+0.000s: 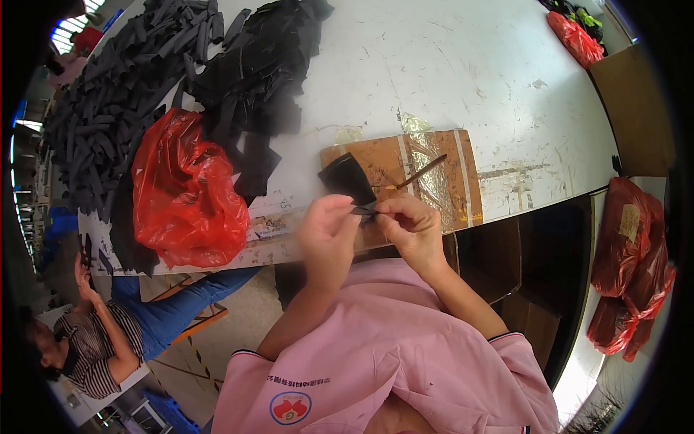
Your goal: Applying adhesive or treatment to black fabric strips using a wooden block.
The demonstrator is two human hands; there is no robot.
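Note:
My left hand (327, 233) and my right hand (412, 230) meet near the front edge of the table. Between their fingertips they pinch a small dark strip of material (366, 211). Just beyond the strip, a flat black rectangular piece (347, 176) lies on a brown cardboard sheet (463, 181) patched with clear tape. A thin brown stick with a pale tip (423, 172), perhaps a brush, rests on the cardboard near my right hand.
A crumpled red plastic bag (189, 195) stands left of my hands. Behind it spread many rolled dark grey pieces (101, 116) and a stack of flat black pieces (256, 65). Red bags (629, 239) hang at the right. Another person (108, 333) sits at the lower left.

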